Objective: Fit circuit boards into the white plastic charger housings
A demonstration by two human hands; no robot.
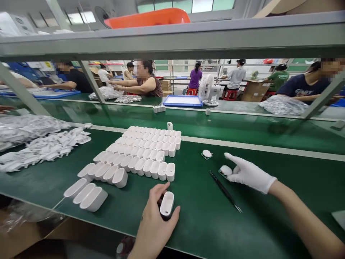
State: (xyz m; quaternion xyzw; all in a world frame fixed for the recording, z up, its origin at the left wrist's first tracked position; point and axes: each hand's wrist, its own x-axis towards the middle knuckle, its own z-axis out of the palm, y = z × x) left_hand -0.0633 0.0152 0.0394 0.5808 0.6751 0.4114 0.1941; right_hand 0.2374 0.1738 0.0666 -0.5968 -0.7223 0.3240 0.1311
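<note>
Near the bottom centre of the frame, the bare left hand (pixel 153 216) is clenched around a white shell (pixel 166 203), standing it open end up on a dark fixture that is mostly hidden under the fingers. At centre right the gloved right hand (pixel 249 174) rests on the table (pixel 205 223), its fingers closing on a small white oval part (pixel 225 170) on a backing square; whether it is actually pinched or only touched is hard to tell.

Judging from this, the shell could tip off the fixture if the grip slackens, since it stands tall and narrow. The tweezers (pixel 225 191) lie just below the gloved hand, so a sweep of the wrist might knock them toward the front edge. A second oval part (pixel 207 153) sits near the fingertips and could be nudged.

Rows of shells (pixel 145 154) crowd the centre left, close to the left hand; open green surface lies at lower right, bounded by the front edge.
</note>
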